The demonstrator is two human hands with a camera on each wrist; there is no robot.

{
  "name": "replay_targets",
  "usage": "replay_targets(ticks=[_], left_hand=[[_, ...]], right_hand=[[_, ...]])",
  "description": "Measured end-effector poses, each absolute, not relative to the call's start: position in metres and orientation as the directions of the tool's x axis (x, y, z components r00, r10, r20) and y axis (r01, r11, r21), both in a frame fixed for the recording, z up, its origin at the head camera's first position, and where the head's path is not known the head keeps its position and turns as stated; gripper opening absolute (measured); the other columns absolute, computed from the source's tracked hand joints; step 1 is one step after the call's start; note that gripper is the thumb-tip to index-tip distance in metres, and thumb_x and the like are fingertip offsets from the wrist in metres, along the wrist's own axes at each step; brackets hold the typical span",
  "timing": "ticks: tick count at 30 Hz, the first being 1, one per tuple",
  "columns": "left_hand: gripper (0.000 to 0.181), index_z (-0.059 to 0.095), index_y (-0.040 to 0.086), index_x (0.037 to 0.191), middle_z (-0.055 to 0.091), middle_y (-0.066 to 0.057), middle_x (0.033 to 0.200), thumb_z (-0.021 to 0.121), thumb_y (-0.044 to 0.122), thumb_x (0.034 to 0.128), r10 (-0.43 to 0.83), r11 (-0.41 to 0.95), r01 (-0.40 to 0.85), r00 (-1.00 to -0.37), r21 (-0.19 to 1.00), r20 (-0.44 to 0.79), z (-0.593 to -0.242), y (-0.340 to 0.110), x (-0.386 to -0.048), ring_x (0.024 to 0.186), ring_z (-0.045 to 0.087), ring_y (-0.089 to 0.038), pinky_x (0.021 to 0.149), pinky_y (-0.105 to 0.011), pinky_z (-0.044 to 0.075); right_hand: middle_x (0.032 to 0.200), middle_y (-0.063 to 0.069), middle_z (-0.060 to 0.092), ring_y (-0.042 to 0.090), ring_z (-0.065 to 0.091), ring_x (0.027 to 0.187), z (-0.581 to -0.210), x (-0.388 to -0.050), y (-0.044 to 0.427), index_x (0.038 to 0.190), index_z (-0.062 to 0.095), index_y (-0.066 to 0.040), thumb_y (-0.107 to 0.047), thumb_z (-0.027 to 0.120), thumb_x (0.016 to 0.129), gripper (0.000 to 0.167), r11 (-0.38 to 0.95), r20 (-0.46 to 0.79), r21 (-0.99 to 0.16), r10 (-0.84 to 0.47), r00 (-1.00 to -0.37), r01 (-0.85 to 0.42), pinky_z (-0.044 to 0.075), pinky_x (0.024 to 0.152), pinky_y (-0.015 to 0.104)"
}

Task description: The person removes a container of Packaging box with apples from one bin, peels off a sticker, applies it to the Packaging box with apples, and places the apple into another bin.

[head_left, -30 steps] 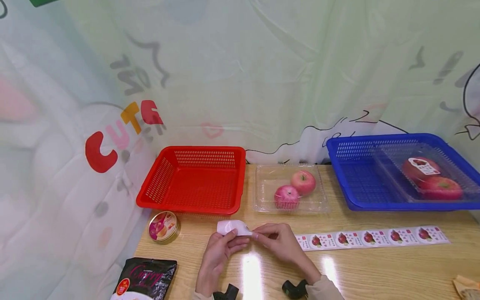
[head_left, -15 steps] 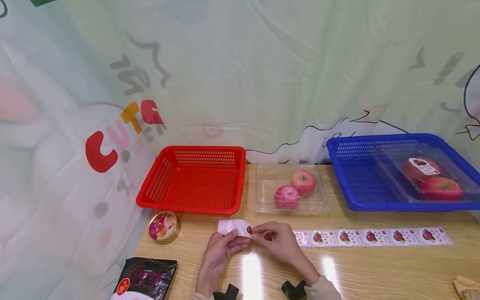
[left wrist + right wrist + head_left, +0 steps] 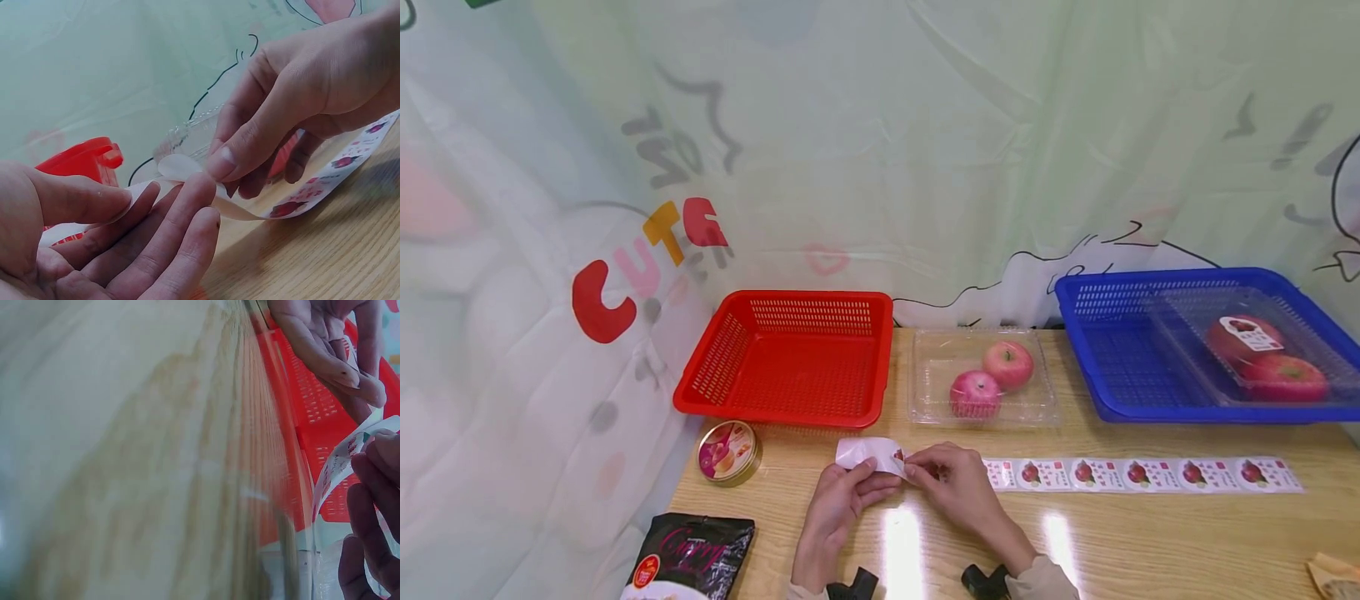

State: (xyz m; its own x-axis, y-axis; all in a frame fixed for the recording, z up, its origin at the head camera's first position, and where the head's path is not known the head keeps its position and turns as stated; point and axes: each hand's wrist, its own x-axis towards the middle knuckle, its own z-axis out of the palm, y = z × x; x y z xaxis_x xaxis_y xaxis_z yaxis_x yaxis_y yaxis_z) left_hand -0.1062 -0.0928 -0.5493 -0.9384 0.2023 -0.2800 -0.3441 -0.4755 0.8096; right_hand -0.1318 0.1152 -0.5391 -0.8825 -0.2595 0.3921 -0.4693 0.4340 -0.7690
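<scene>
A long strip of fruit stickers [image 3: 1138, 474] runs from my hands across the wood table to the right. My left hand [image 3: 842, 498] grips the strip's white end [image 3: 865, 452] between thumb and fingers. Close beside it, my right hand [image 3: 958, 487] pinches the edge of a sticker. In the left wrist view, that sticker [image 3: 178, 167] curls up from the backing at the right thumb [image 3: 223, 162]. The right wrist view has the printed strip [image 3: 340, 461] bending down between both hands. My right fingers hide part of the strip in the head view.
Behind my hands stand a red basket [image 3: 790, 417] and a clear plastic box [image 3: 936, 367] with two apples [image 3: 1008, 365]. A blue basket [image 3: 1097, 358] at right holds another box of apples. A round tin [image 3: 727, 452] and black packet [image 3: 700, 546] lie left.
The strip on the table first shifted up and right, then slightly back left. A red fruit print has come into sight beside the right fingertips. The left hand has barely moved.
</scene>
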Motion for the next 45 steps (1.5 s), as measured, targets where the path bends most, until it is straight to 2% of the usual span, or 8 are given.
replay_targets(ticks=[6,12,16,21,31,37,41,45], left_hand=[[0.040,0.047,-0.020,0.137,0.082,-0.013,0.096,0.054,0.008,0.1093,0.203,-0.475,-0.342,-0.939,0.811,-0.277,-0.549,-0.092,-0.107,0.092,0.081,-0.017,0.089,-0.034,0.065],[0.030,0.054,-0.014,0.128,0.080,-0.019,0.097,0.058,0.007,0.1074,0.117,-0.445,-0.318,-0.947,0.837,-0.298,-0.548,-0.090,-0.107,0.088,0.081,-0.019,0.086,-0.036,0.066],[0.032,0.055,-0.013,0.128,0.079,-0.025,0.100,0.061,0.010,0.1067,0.074,-0.405,-0.308,-0.949,0.861,-0.305,-0.548,-0.090,-0.107,0.086,0.081,-0.020,0.084,-0.036,0.066],[0.029,0.057,-0.011,0.124,0.080,-0.021,0.094,0.063,0.011,0.1058,0.015,-0.353,-0.322,-0.941,0.879,-0.339,-0.547,-0.090,-0.109,0.080,0.081,-0.020,0.079,-0.035,0.067],[0.025,0.058,-0.009,0.119,0.079,-0.013,0.091,0.063,0.012,0.1058,-0.026,-0.311,-0.342,-0.930,0.887,-0.367,-0.547,-0.094,-0.108,0.070,0.079,-0.018,0.071,-0.032,0.067],[0.042,0.070,-0.012,0.111,0.081,-0.014,0.094,0.070,0.030,0.1042,-0.039,-0.174,-0.375,-0.921,0.911,-0.387,-0.542,-0.099,-0.105,0.066,0.078,-0.016,0.064,-0.032,0.066],[0.052,0.074,-0.009,0.097,0.078,-0.010,0.080,0.072,0.042,0.1015,-0.085,-0.046,-0.398,-0.912,0.916,-0.401,-0.538,-0.105,-0.101,0.059,0.075,-0.015,0.056,-0.032,0.064],[0.062,0.069,-0.005,0.076,0.071,-0.006,0.062,0.065,0.051,0.1036,-0.132,0.054,-0.423,-0.901,0.904,-0.414,-0.533,-0.111,-0.096,0.049,0.069,-0.012,0.046,-0.027,0.058]], right_hand=[[0.082,-0.016,0.067,-0.002,0.054,0.074,-0.539,-0.131,0.115,0.089,0.077,-0.019,-0.008,0.084,0.088,0.013,0.503,0.360,-0.737,-0.275,-0.891,-0.453,0.047,0.064,0.019],[0.079,-0.015,0.055,-0.002,0.047,0.073,-0.532,-0.130,0.117,0.093,0.073,-0.017,-0.014,0.079,0.095,0.006,0.609,0.331,-0.679,-0.245,-0.911,-0.410,0.043,0.063,0.020],[0.080,-0.011,0.056,0.000,0.049,0.074,-0.528,-0.132,0.120,0.094,0.072,-0.014,-0.013,0.077,0.097,0.005,0.627,0.351,-0.658,-0.234,-0.907,-0.417,0.045,0.063,0.021],[0.085,-0.005,0.064,0.006,0.057,0.077,-0.523,-0.134,0.122,0.095,0.071,-0.012,-0.008,0.076,0.096,0.006,0.637,0.397,-0.631,-0.226,-0.890,-0.443,0.050,0.066,0.024],[0.081,-0.006,0.063,0.010,0.064,0.075,-0.514,-0.136,0.127,0.096,0.069,-0.012,-0.005,0.080,0.092,0.014,0.671,0.553,-0.521,-0.205,-0.808,-0.527,0.050,0.060,0.023],[0.085,-0.001,0.067,0.015,0.068,0.079,-0.506,-0.136,0.131,0.095,0.069,-0.011,-0.004,0.082,0.089,0.017,0.695,0.607,-0.468,-0.197,-0.770,-0.547,0.053,0.060,0.027],[0.084,0.001,0.067,0.017,0.066,0.078,-0.500,-0.137,0.134,0.093,0.068,-0.009,-0.005,0.083,0.088,0.016,0.708,0.659,-0.406,-0.212,-0.722,-0.578,0.053,0.059,0.027],[0.083,0.002,0.066,0.018,0.065,0.077,-0.495,-0.139,0.138,0.092,0.068,-0.007,-0.004,0.085,0.085,0.018,0.705,0.706,-0.351,-0.232,-0.669,-0.616,0.054,0.059,0.030]])
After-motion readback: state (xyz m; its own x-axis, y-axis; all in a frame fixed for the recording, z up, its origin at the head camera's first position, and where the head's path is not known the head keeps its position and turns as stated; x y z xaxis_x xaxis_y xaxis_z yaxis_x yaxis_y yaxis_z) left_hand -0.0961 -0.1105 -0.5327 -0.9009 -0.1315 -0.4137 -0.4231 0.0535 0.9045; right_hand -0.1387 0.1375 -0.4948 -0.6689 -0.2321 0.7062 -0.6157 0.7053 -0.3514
